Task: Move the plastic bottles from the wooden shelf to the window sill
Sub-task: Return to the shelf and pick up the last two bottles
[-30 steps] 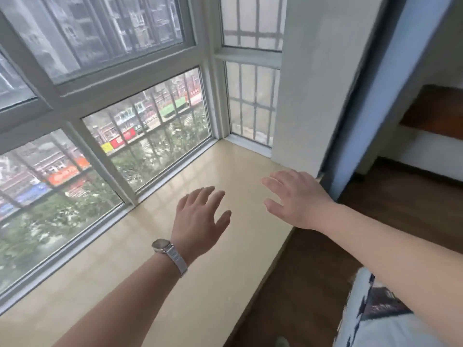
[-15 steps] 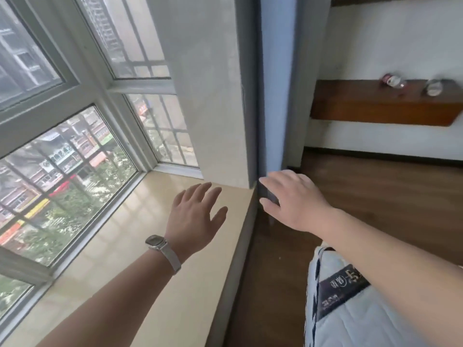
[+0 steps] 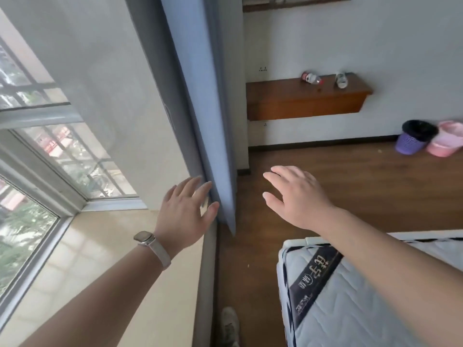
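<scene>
Two clear plastic bottles lie on their sides on the wooden shelf (image 3: 300, 101) fixed to the far wall: one with a red label (image 3: 311, 78) and one further right (image 3: 341, 80). The beige window sill (image 3: 105, 251) runs along the lower left and holds nothing. My left hand (image 3: 186, 214), with a watch on the wrist, hovers open over the sill's right edge by the curtain. My right hand (image 3: 295, 196) is open above the wooden floor, far short of the shelf.
A blue-grey curtain (image 3: 205, 108) hangs between sill and room. A mattress corner (image 3: 350, 296) sits at lower right. A purple bin (image 3: 413, 137) and pink basin (image 3: 446, 139) stand on the floor right of the shelf. My shoe (image 3: 229, 326) shows below.
The view has swung right from the window toward the room, bringing the shelf, both bottles, the bins and more of the mattress into sight. Both hands stay open and empty.
</scene>
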